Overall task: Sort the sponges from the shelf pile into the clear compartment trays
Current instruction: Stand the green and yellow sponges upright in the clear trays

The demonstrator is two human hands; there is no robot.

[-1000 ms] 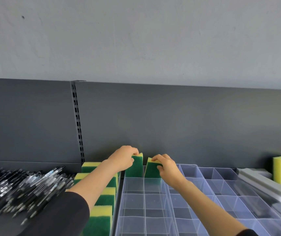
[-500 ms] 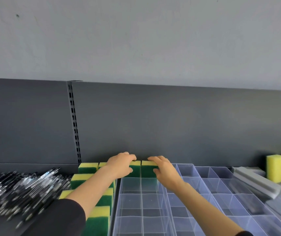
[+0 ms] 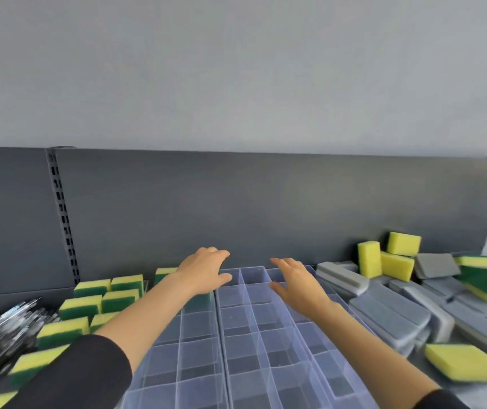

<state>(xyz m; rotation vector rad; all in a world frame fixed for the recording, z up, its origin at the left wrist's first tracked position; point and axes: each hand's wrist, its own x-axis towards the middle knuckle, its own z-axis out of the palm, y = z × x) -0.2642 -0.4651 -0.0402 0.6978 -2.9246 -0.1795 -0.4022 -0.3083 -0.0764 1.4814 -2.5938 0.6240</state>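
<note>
Clear compartment trays [image 3: 236, 343] lie in front of me on the grey shelf. My left hand [image 3: 204, 273] hovers over the far end of the left tray, fingers apart, holding nothing. A green sponge [image 3: 199, 299] shows just under it in a far compartment. My right hand [image 3: 295, 281] hangs above the right tray's far compartments, fingers spread and empty. Yellow-and-green sponges [image 3: 100, 296] stand in rows to the left of the trays. A loose pile of grey sponges [image 3: 395, 311] and yellow sponges [image 3: 383, 258] lies on the right.
A heap of pens [image 3: 3, 332] lies at the far left. The dark grey shelf back panel [image 3: 236, 208] rises right behind the trays. One yellow sponge [image 3: 466, 361] lies flat near the right front.
Both hands have let go of the two green sponges they pressed into the far compartments. The hands have lifted, spread open and drifted right, and my view has swung right to show the pile.
</note>
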